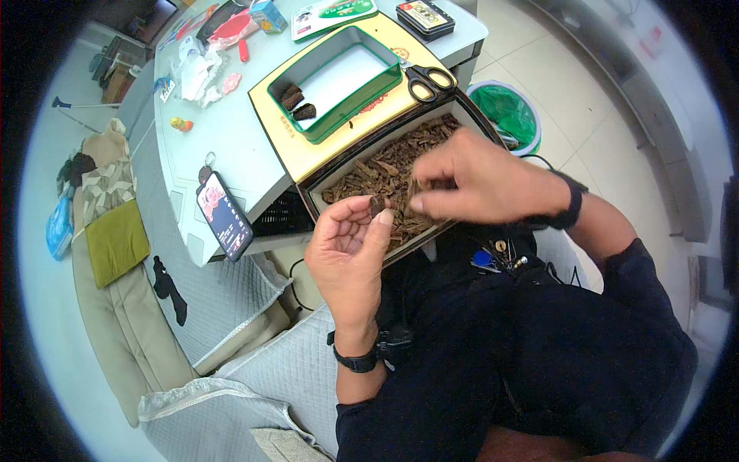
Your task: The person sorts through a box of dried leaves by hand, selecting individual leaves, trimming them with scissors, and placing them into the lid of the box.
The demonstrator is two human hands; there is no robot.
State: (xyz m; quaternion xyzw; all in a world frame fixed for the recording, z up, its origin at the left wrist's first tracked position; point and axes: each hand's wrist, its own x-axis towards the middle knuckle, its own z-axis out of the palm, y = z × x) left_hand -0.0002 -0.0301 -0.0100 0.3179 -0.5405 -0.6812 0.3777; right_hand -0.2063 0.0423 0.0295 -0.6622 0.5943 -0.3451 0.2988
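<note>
Between the thumb and fingertips of my left hand (pixel 349 254) is a small dark brown dried piece (pixel 377 205), held at the near-left edge of an open box (pixel 421 238). Many dry brown shreds (pixel 369 170) fill this box. My right hand (pixel 467 179) is over the shreds, blurred, with thumb and index finger curled towards each other. Whether anything is between them cannot be made out. Beyond the box, a green-rimmed rectangular tin (pixel 340 124) stands on the yellow lid (pixel 277 136). A few dark rolled pieces (pixel 303 111) lie in the tin's left end.
Black-handled scissors (pixel 427 81) lie beside the tin. A smartphone (pixel 224 215) rests at the table's left edge. At the back are a black case (pixel 426 18) and a red-handled item (pixel 242 51). A lined waste bin (pixel 505 112) stands on the floor at right.
</note>
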